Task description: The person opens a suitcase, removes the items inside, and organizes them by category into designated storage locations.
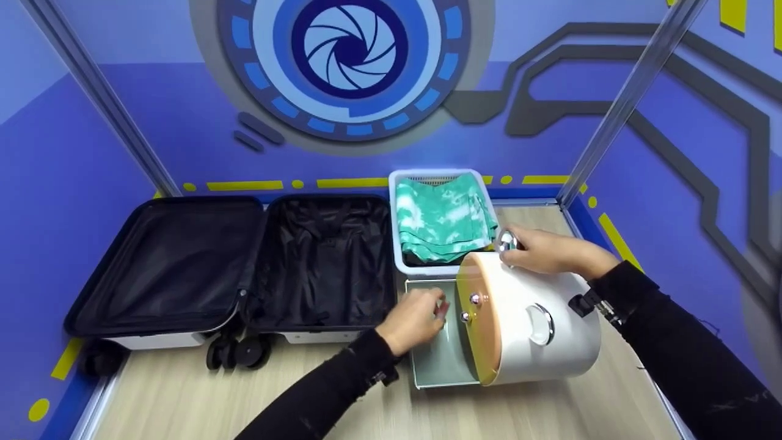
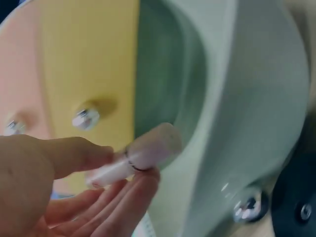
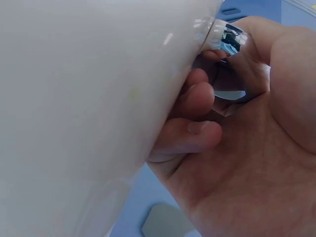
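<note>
A small pale pink tube [image 2: 153, 145], shaped like a lipstick with a thin dark ring round its middle, is pinched between the thumb and fingers of my left hand [image 1: 414, 318]. That hand is over the pulled-out green drawer [image 1: 446, 374] of a white rounded storage box [image 1: 550, 342]. Pink and yellow panels [image 2: 89, 59] with chrome knobs make up the box's front, which faces left. My right hand [image 1: 540, 249] grips a chrome handle [image 3: 227, 39] at the box's upper edge, its fingertips against the white shell.
Left of the box lies an open black-lined suitcase [image 1: 324, 269], wheels toward me. Behind the drawer stands a white basket [image 1: 400, 266] with folded green-and-white cloth [image 1: 446, 214] inside. Blue walls and metal posts [image 1: 635, 91] bound the wooden tabletop [image 1: 201, 397].
</note>
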`<state>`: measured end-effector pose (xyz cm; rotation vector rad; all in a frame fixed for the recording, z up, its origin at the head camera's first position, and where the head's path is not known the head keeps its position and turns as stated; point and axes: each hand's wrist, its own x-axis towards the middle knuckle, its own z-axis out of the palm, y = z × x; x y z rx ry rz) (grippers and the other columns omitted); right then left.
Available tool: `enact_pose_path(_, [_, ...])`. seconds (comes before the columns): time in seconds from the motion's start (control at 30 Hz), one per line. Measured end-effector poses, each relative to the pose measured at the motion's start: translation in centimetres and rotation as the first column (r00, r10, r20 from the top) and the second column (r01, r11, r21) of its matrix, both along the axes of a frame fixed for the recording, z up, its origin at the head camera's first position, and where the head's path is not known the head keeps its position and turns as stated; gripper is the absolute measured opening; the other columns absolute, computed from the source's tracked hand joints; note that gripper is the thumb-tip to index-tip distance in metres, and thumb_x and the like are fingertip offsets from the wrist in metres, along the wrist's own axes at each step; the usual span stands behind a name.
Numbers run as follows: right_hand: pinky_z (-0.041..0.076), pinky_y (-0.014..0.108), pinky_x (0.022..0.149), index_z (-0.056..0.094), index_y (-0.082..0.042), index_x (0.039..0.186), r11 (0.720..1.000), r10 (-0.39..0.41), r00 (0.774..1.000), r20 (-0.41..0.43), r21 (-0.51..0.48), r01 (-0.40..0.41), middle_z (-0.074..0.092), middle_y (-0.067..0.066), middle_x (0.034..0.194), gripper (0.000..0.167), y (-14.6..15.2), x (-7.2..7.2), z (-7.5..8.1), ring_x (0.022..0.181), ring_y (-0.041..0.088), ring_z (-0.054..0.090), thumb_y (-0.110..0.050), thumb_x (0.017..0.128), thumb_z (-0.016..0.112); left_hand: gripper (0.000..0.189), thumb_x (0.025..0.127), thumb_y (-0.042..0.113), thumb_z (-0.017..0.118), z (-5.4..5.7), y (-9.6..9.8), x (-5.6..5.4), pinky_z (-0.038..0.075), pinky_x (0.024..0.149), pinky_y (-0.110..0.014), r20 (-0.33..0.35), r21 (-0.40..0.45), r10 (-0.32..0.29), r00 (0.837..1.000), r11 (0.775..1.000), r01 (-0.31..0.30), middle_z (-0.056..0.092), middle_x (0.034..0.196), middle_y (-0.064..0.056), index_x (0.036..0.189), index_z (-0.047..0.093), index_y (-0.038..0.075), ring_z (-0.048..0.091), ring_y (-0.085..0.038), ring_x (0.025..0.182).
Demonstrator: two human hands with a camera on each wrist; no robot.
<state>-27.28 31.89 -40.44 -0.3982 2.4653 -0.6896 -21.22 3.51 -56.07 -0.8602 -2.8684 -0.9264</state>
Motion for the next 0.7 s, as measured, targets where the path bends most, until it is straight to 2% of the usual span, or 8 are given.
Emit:
enact_pose_path(0.1, [0.065, 0.038, 0.067, 0.049, -0.009, 0.146, 1.000, 0.007, 1.000, -0.006, -0.001, -0.007, 0.068, 0.018, 0.116, 0.047, -0.2, 0.0, 0.0, 0.089, 0.023, 0.073, -0.038, 0.110, 0.060, 0.018, 0.102, 0.012, 0.071, -1.1, 0.9, 0.1, 0.062, 0.067, -0.040, -0.032, -0.088, 0.004, 0.999, 0.996, -0.007, 0.078, 0.082, -0.007, 0.085, 0.073, 0.010, 0.079, -0.025, 0.077])
enact_pose_path(0.2, [0.066, 0.039, 0.066, 0.048, -0.010, 0.148, 1.000, 0.007, 1.000, -0.005, -0.001, -0.007, 0.068, 0.019, 0.117, 0.049, -0.3, -0.1, 0.0, 0.089, 0.023, 0.073, -0.039, 0.110, 0.060, 0.025, 0.098, 0.010, 0.073, -1.8, 1.3, 0.0, 0.062, 0.066, -0.045, 0.001, -0.144, 0.019, 1.000, 0.989, -0.019, 0.078, 0.078, -0.012, 0.074, 0.068, 0.010, 0.079, -0.031, 0.076])
enact_pose_path(0.3, [0.066, 0.039, 0.066, 0.047, -0.010, 0.149, 1.000, 0.003, 1.000, 0.004, 0.001, -0.003, 0.068, 0.019, 0.116, 0.050, -0.4, -0.2, -0.1, 0.087, 0.023, 0.073, -0.039, 0.110, 0.060, 0.026, 0.097, 0.010, 0.074, -2.5, 1.7, -0.3, 0.062, 0.066, -0.045, 0.029, -0.166, 0.023, 0.999, 0.986, -0.018, 0.078, 0.078, -0.014, 0.071, 0.069, 0.009, 0.079, -0.032, 0.075])
enact_pose_path(0.4, [0.066, 0.039, 0.065, 0.048, -0.010, 0.147, 1.000, 0.003, 1.000, 0.010, 0.002, -0.003, 0.068, 0.018, 0.113, 0.048, -0.3, -0.2, -0.1, 0.085, 0.023, 0.073, -0.039, 0.111, 0.060, 0.026, 0.095, 0.009, 0.075, -3.8, 1.9, -0.6, 0.060, 0.060, -0.046, -0.003, -0.157, 0.011, 1.000, 0.988, -0.011, 0.077, 0.075, -0.014, 0.069, 0.072, 0.009, 0.078, -0.031, 0.070])
enact_pose_path(0.5, [0.066, 0.039, 0.065, 0.049, -0.011, 0.145, 1.000, 0.005, 1.000, 0.011, -0.004, -0.005, 0.068, 0.017, 0.113, 0.046, -0.2, -0.1, -0.1, 0.086, 0.022, 0.073, -0.039, 0.110, 0.060, 0.025, 0.091, 0.006, 0.074, -5.9, 2.2, -1.2, 0.058, 0.055, -0.045, -0.049, -0.159, 0.021, 0.999, 0.987, -0.029, 0.076, 0.072, -0.011, 0.067, 0.072, 0.012, 0.076, -0.028, 0.066])
enact_pose_path(0.57, [0.065, 0.038, 0.067, 0.050, -0.010, 0.142, 1.000, 0.008, 1.000, 0.001, -0.005, -0.008, 0.068, 0.017, 0.114, 0.044, -0.1, -0.1, -0.1, 0.088, 0.022, 0.073, -0.038, 0.110, 0.060, 0.025, 0.093, 0.007, 0.074, -6.0, 2.2, -1.2, 0.060, 0.057, -0.044, -0.032, -0.164, 0.024, 0.999, 0.986, -0.029, 0.077, 0.074, -0.013, 0.068, 0.073, 0.011, 0.078, -0.030, 0.068])
enact_pose_path(0.6, [0.065, 0.038, 0.067, 0.051, -0.010, 0.142, 1.000, 0.010, 1.000, -0.004, -0.005, -0.010, 0.068, 0.017, 0.114, 0.043, 0.0, -0.1, -0.2, 0.089, 0.023, 0.073, -0.038, 0.110, 0.060, 0.023, 0.091, 0.007, 0.074, -6.7, 2.3, -1.3, 0.060, 0.056, -0.045, -0.050, -0.178, 0.024, 0.998, 0.983, -0.033, 0.077, 0.074, -0.012, 0.069, 0.073, 0.012, 0.078, -0.030, 0.068])
enact_pose_path(0.7, [0.065, 0.036, 0.070, 0.051, -0.009, 0.141, 1.000, 0.017, 1.000, -0.021, 0.001, -0.017, 0.068, 0.017, 0.116, 0.042, 0.1, 0.0, -0.3, 0.094, 0.023, 0.072, -0.036, 0.110, 0.060, 0.020, 0.092, 0.009, 0.076, -6.3, 2.3, -0.9, 0.060, 0.058, -0.046, -0.072, -0.190, 0.012, 0.997, 0.981, -0.026, 0.078, 0.077, -0.013, 0.072, 0.075, 0.011, 0.078, -0.031, 0.070])
